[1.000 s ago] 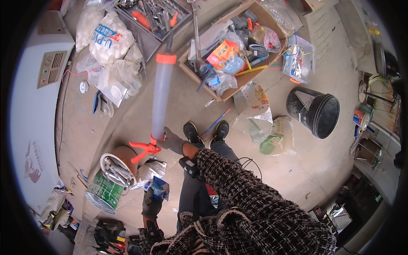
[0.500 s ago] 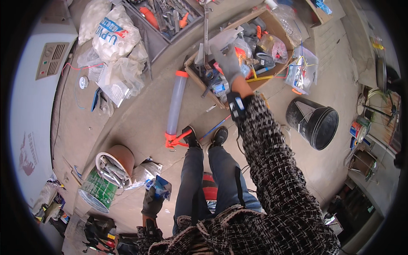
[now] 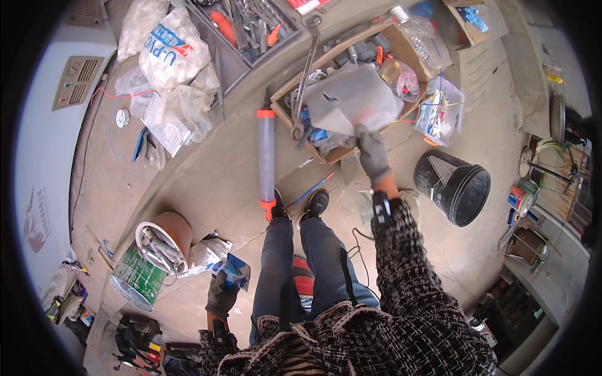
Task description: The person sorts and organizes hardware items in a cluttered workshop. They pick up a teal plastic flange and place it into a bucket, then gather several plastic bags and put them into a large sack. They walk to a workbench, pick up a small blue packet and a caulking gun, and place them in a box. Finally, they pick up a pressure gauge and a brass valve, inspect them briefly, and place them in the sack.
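Fingers of the grey-gloved right hand are pinching the near edge of a whitish sheet, closed on it with no visible gap. The sheet is spreading over the open cardboard box on the far side of the scene and is hiding much of what is lying inside; whether it is resting on those contents or hanging just above them, I cannot tell. Past its right edge, a clear bag with something pink is showing inside the box. A long metal wrench is lying aslant by the box's left side. The left hand, also gloved, is staying low on the near left, its fingers curling around a blue and white packet; how tightly it is gripping is hard to see. Between the two hands, a translucent tube with orange ends is reaching from beside the box's left corner toward the person's left shoe. A red and blue stick is lying on the floor by the shoes. To the right, a black bucket is lying tipped, while on the left a brown bucket is holding pale tubes and leaning just beside a green bucket.
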The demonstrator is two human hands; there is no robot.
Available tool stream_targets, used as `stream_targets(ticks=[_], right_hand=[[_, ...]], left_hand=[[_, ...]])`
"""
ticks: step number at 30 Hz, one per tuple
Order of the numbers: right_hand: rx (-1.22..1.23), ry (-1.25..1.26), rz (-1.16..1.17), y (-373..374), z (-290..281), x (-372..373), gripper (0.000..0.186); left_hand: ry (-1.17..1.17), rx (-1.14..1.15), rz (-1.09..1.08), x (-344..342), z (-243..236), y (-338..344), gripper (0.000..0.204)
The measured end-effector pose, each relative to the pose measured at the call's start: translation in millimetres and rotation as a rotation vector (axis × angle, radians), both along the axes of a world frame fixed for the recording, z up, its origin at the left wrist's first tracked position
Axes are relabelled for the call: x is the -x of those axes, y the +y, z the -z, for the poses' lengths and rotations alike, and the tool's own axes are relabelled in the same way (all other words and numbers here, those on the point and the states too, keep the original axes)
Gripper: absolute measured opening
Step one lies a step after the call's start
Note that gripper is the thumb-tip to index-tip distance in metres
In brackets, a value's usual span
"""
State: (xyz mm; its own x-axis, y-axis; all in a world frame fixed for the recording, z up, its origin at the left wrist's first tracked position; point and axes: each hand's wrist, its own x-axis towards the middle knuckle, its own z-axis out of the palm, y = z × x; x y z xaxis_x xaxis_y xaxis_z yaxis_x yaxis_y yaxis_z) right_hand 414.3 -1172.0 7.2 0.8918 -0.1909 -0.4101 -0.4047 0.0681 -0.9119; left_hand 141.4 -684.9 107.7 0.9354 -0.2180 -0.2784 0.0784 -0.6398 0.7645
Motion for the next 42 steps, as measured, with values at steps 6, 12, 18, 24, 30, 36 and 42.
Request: stream_targets(ticks=[6,12,18,24,30,36,42], right_hand=[[0.046,0.025,0.169,-34.4,-36.5,56.2,0.011],[-0.130,-0.224,-0.233,21.7,-71.1,40.8,0.013],[-0.092,0.027,-0.644,103.0,-80.1,24.8,0.024],[0.659,-0.179,-0.569,85.2,-11.8,-29.8,0.060],[1.389,-0.112,-0.903,22.5,45.6,-119.0,0.082],[1.358,0.254,-0.929,-16.4,32.7,-81.4,0.035],[0.911,-0.135,-0.429,-14.4,-49.1,-13.5,0.017]], left_hand=[[0.288,0.138,-0.095,-19.0,-4.6,-14.1,0.042],[0.144,0.127,0.009,-43.8,-20.4,-24.1,0.033],[0.591,0.432,-0.386,-32.8,-15.8,-18.3,0.035],[0.589,0.339,-0.420,1.2,14.3,1.2,0.034],[0.731,0.393,-0.494,13.0,21.4,8.6,0.050],[0.210,0.009,-0.054,-2.7,4.7,2.6,0.060],[0.366,0.272,-0.321,-25.3,-9.2,-15.7,0.035]])
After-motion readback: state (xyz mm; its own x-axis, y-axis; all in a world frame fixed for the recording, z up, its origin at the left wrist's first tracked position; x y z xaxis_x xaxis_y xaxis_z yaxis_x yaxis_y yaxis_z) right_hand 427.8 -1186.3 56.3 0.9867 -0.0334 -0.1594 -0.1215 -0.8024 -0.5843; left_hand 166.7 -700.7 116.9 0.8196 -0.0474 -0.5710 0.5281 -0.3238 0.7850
